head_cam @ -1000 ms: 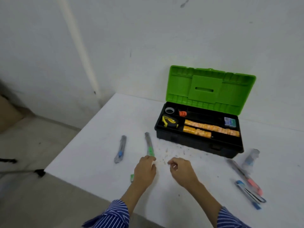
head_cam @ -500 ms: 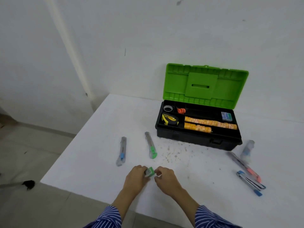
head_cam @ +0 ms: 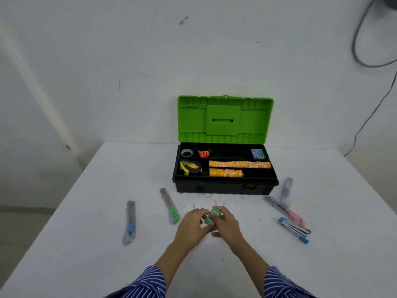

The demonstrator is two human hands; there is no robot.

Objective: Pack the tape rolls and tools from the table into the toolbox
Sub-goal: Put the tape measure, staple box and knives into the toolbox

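Head view: both hands, left hand [head_cam: 191, 225] and right hand [head_cam: 226, 224], pinch a small green box [head_cam: 211, 215] at 6 o'clock of the open toolbox [head_cam: 223, 187]. Tape rolls [head_cam: 239, 164] and tape measure [head_cam: 189, 167] already packed (roughly half done); knives [head_cam: 129, 221] at 8 and tools [head_cam: 287, 214] at 4 left.

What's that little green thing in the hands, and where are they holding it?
A small green box, held above the table. The left hand grips its left side and the right hand pinches its right side and top. What it contains cannot be told.
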